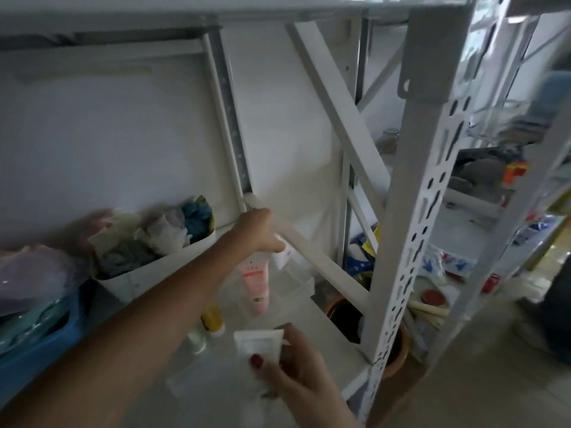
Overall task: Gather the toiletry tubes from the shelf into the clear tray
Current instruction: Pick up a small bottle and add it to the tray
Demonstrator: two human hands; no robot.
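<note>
Tubes: pink tube point(255, 284) hanging cap-down from left hand point(256, 230), fingers pinched on its top end, above clear tray point(296, 273) on shelf point(333, 332); white tube point(258, 338) gripped in right hand point(296, 366), low front. Yellow tube point(212, 318) standing on shelf beside left forearm. White bin point(154, 270) of cloths, left.

Left hand point(258, 230) extended, right hand point(296, 370) near, both gripping.

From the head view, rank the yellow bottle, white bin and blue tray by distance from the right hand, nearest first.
1. Yellow bottle: just up-left of the right hand, on the shelf.
2. White bin: farther back-left, holding cloths.
3. Blue tray: far left edge.
</note>
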